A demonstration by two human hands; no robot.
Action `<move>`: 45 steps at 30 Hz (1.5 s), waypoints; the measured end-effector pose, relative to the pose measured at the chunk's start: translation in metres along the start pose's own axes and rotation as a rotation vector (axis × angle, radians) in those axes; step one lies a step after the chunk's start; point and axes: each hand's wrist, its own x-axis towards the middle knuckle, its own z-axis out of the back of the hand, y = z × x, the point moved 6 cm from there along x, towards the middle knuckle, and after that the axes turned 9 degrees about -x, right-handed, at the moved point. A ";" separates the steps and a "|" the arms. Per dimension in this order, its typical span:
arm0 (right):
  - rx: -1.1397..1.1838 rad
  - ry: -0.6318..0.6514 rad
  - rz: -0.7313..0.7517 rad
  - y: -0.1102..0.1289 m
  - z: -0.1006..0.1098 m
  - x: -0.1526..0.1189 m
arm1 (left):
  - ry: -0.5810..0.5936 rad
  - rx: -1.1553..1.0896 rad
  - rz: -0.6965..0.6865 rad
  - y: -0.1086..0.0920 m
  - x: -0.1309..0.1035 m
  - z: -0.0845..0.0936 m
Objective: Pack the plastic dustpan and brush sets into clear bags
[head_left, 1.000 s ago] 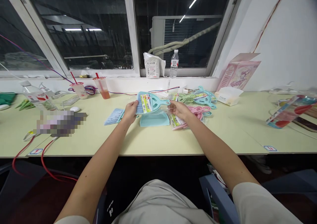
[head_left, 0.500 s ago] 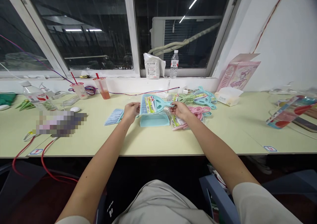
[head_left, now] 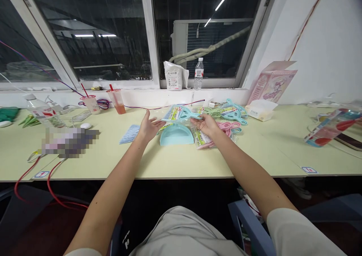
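Observation:
A bagged blue dustpan-and-brush set (head_left: 180,113) with a yellow-green label is held above the table. My right hand (head_left: 206,124) grips its handle end. With the thumb raised and fingers stretched out, my left hand (head_left: 149,127) is open at the bag's left end, fingertips at its lower edge. Below the bag, a loose light blue dustpan (head_left: 177,136) rests on the table. The blue bristles of a brush (head_left: 130,134) show left of it; its handle is hidden behind my left hand. Bagged pink sets (head_left: 207,139) lie beside my right hand.
Green and blue bagged sets (head_left: 233,112) lie farther back, near a tissue box (head_left: 261,110). Drink cups (head_left: 116,102) stand at the back left. A pixelated item (head_left: 69,142) with red cables is at the left, and a clear-windowed package (head_left: 330,129) at the right.
The bagged set has tilted flatter and shifted slightly up and right. My left hand has opened from its grip on the set's left edge, palm turning upward. My right hand keeps hold.

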 end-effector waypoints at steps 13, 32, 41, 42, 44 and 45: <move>-0.152 0.351 -0.143 -0.048 -0.035 -0.017 | -0.071 0.147 -0.190 0.010 0.018 0.017; -0.488 0.259 0.183 -0.016 -0.020 -0.010 | 0.198 0.495 -0.235 0.020 -0.006 -0.011; -0.442 0.147 0.161 -0.015 -0.018 -0.002 | 0.181 0.447 -0.217 0.018 -0.006 -0.012; -0.471 0.122 0.200 -0.015 -0.017 -0.002 | 0.172 0.446 -0.217 0.018 -0.006 -0.011; -0.550 0.062 0.328 -0.012 -0.015 -0.001 | 0.166 0.446 -0.200 0.019 -0.006 -0.012; -0.597 0.033 0.392 -0.012 -0.014 -0.001 | 0.163 0.453 -0.180 0.020 -0.006 -0.012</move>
